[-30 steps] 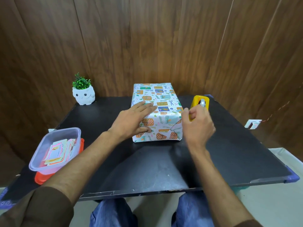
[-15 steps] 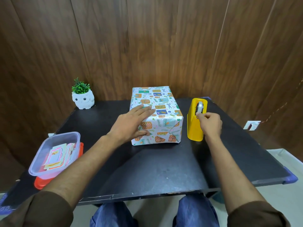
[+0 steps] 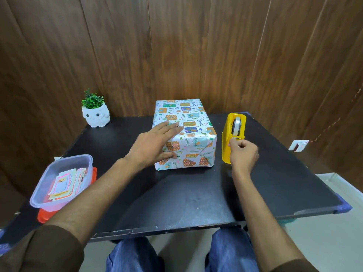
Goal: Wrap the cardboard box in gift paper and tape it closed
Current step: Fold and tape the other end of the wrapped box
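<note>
A box covered in patterned gift paper (image 3: 191, 132) lies in the middle of the black table (image 3: 196, 193), its near end folded shut. My left hand (image 3: 155, 144) rests flat on the box's top left side, fingers straight. To the right of the box stands a yellow tape dispenser (image 3: 233, 134) with a clear roll in it. My right hand (image 3: 243, 154) is at the dispenser's near end, where its fingertips pinch the free end of the tape at the cutter.
A clear plastic tub of paper cards (image 3: 62, 181) sits on an orange lid at the near left. At the back left is a white owl pot with a green plant (image 3: 95, 112). Wooden panels wall the back.
My right hand left the box's near right corner, reached to the top of the dispenser, then came down to its near end with the tape pinched. My left hand stayed on the box.
</note>
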